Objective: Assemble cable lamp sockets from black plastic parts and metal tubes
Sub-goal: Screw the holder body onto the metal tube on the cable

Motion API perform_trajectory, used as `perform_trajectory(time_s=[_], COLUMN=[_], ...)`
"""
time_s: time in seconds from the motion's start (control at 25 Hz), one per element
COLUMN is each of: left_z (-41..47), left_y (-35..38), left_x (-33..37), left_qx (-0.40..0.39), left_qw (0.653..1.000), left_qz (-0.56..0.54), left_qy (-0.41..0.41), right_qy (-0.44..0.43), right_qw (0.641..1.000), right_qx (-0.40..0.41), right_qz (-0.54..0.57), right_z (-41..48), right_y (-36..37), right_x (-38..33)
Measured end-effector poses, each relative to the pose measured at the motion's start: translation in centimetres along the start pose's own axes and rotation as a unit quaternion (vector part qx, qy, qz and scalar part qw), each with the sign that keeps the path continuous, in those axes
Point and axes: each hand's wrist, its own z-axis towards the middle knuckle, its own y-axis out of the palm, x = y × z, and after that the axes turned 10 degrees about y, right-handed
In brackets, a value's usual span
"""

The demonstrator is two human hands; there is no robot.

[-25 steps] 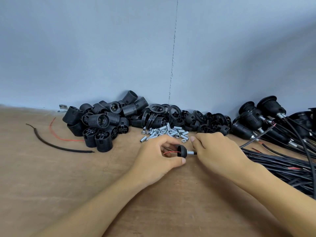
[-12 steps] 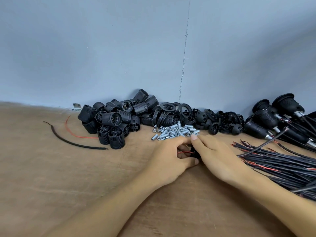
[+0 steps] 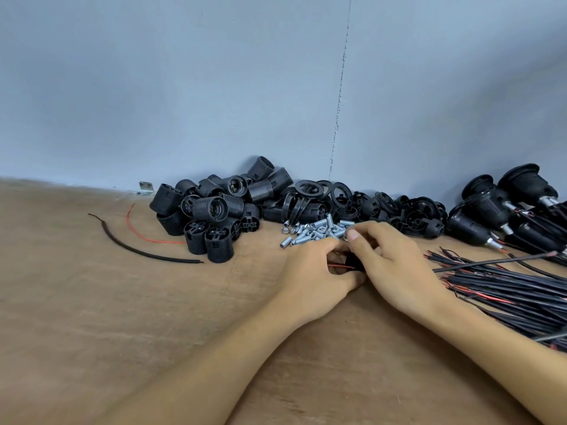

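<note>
Changes since one second ago:
- Black cap (image 3: 352,261): earlier in plain sight between the hands with a metal tube stub on it. Now only a dark sliver shows, and the stub is covered.
- Right hand (image 3: 399,265): has moved forward over the cap. Its index fingertip (image 3: 353,235) now lies at the near edge of the heap of metal tubes (image 3: 316,230), beside a small ring-shaped piece.
- Piles and loose wires: the same pieces in the same arrangement.

Hands:
- Left hand (image 3: 316,271): fingers curled, thumb underneath, gripping the cap low over the wooden table (image 3: 92,302). A thin red lead (image 3: 336,266) runs into its curl.
- Right hand: knuckles up, fingers bent, touching the left hand. Whether it has hold of anything cannot be told.

Stock along the blue-grey wall (image 3: 214,87), left to right:
- Small metal bracket (image 3: 146,188) at the wall's foot.
- Heap of threaded black socket bodies (image 3: 211,210), some upright, some on their sides.
- Black collar rings (image 3: 313,190), leaning together behind the tubes.
- Further black caps (image 3: 414,216), piled.
- Assembled sockets (image 3: 491,200) with cables attached, lying on their sides at far right.

Loose on the table:
- Bundle of black cables (image 3: 506,286) with red leads, right of the right wrist.
- One black cable offcut (image 3: 138,250) and one red wire (image 3: 144,237), left of the socket bodies.
</note>
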Motion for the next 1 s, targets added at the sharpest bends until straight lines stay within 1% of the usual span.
perform_trajectory(time_s=[0.16,0.28,0.44,0.52,0.6,0.72,0.84,1.0], left_z=[0.3,0.4,0.5,0.5,0.5,0.4,0.4,0.4], left_y=[0.1,0.0,-0.4,-0.5,-0.5,-0.4,-0.5,-0.5], left_x=[-0.1,-0.1,-0.2,-0.4,-0.4,-0.3,-0.3,-0.2], left_qx=[0.01,0.006,-0.001,0.002,-0.003,-0.008,-0.008,-0.002], left_qw=[1.0,0.999,0.998,0.997,0.997,0.997,0.997,0.997], left_qz=[-0.01,-0.024,-0.045,-0.057,-0.058,-0.059,-0.06,-0.05], left_qy=[-0.024,-0.032,-0.047,-0.051,-0.051,-0.051,-0.055,-0.058], right_qy=[0.016,0.038,0.072,0.084,0.088,0.079,0.053,0.035], right_qw=[0.999,0.997,0.985,0.978,0.976,0.977,0.972,0.972], right_qx=[0.041,0.053,0.003,-0.009,-0.01,-0.006,0.001,0.025], right_qz=[0.006,-0.032,-0.155,-0.191,-0.201,-0.199,-0.23,-0.232], right_z=[1.9,4.8,7.9,8.7,9.2,9.4,9.4,9.6], right_y=[0.9,1.9,3.4,3.7,3.8,3.4,2.9,1.6], right_x=[-0.6,-1.6,-3.7,-4.0,-4.0,-3.9,-4.1,-4.1])
